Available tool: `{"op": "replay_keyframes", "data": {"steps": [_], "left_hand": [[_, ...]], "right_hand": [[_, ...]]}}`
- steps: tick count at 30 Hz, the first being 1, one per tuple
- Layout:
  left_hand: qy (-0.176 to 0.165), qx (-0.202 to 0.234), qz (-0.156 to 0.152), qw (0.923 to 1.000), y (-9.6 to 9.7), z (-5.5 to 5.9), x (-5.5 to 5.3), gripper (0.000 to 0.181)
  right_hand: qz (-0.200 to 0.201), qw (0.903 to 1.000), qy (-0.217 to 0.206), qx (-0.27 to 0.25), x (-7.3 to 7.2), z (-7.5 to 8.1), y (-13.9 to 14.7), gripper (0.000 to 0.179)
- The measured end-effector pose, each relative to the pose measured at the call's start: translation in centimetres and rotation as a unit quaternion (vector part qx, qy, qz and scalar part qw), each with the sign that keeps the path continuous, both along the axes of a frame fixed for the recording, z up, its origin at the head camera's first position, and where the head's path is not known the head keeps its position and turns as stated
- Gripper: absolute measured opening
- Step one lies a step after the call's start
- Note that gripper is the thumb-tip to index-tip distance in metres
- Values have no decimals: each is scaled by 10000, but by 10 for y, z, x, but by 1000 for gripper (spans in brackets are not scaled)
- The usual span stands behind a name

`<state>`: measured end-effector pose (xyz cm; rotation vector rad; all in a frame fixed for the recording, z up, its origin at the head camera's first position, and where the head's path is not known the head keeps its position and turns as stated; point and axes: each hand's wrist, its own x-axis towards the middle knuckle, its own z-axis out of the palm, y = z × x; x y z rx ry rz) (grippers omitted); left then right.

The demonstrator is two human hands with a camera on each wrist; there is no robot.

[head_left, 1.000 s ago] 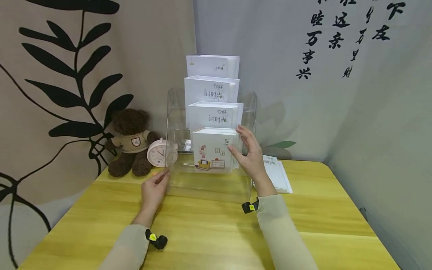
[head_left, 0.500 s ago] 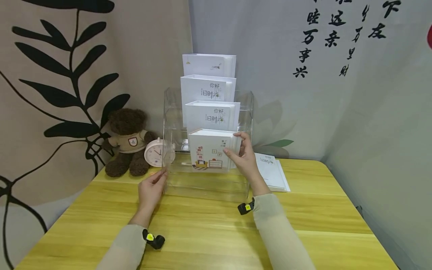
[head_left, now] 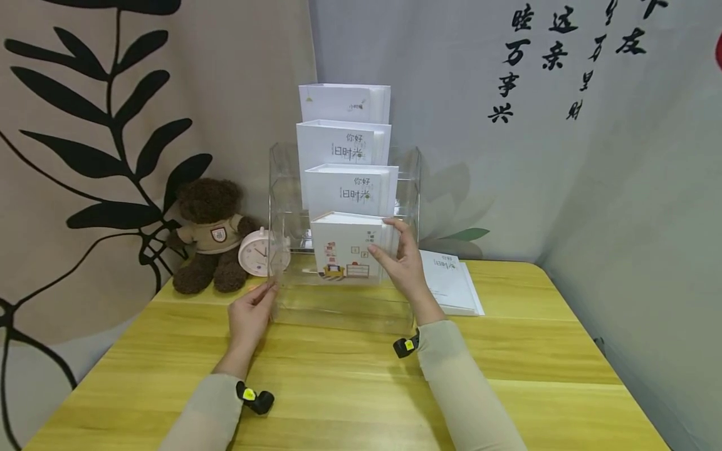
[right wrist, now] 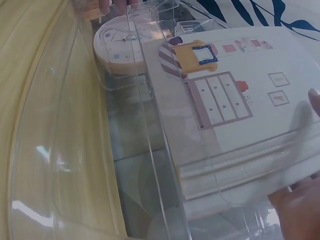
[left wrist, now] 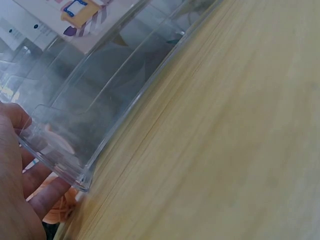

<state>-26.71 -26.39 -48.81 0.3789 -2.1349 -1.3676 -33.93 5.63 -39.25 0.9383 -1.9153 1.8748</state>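
Note:
My left hand [head_left: 251, 318] pinches the left side panel of a clear tiered display rack [head_left: 345, 313]. In the left wrist view its thumb is on one side of the plastic and its fingers [left wrist: 37, 177] on the other. My right hand [head_left: 407, 266] grips the right edge of the front white book [head_left: 341, 250], thumb on the cover and fingertips over the top right corner. Furniture drawings in yellow, red and purple mark that cover, also seen in the right wrist view. Behind it, several white books [head_left: 345, 191] stand upright in rising tiers.
Right of the rack, another white book [head_left: 451, 285] lies flat on the wooden table [head_left: 338, 388]. A brown teddy bear [head_left: 209, 235] and a pink alarm clock [head_left: 256, 252] stand at the left. Printed curtains hang behind.
My right hand has closed from loosely spread fingers beside the front book to a grip on its right edge. My left hand keeps its hold on the rack. The head view shifts slightly.

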Motion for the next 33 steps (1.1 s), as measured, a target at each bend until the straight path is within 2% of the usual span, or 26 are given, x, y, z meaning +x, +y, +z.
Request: {"op": "replay_keyframes", "data": {"steps": [4, 9, 14, 22, 33], "left_hand": [[26, -43, -25, 10000, 0, 0, -1, 27], [73, -97, -97, 9999, -1, 0, -2, 29], [35, -113, -74, 9999, -1, -3, -1, 28], [70, -98, -131, 9998, -1, 2, -1, 30], [-70, -125, -67, 9999, -1, 0, -1, 30]], "right_hand": [[-47, 10000, -58, -5, 1, 0, -1, 58], [-230, 9996, 128, -45, 5, 4, -5, 47], [-306, 9991, 281, -2, 7, 3, -4, 44], [-718, 9872, 1327, 509, 4, 9, -2, 45], [-652, 9807, 1755, 564, 8, 11, -3, 37]]}}
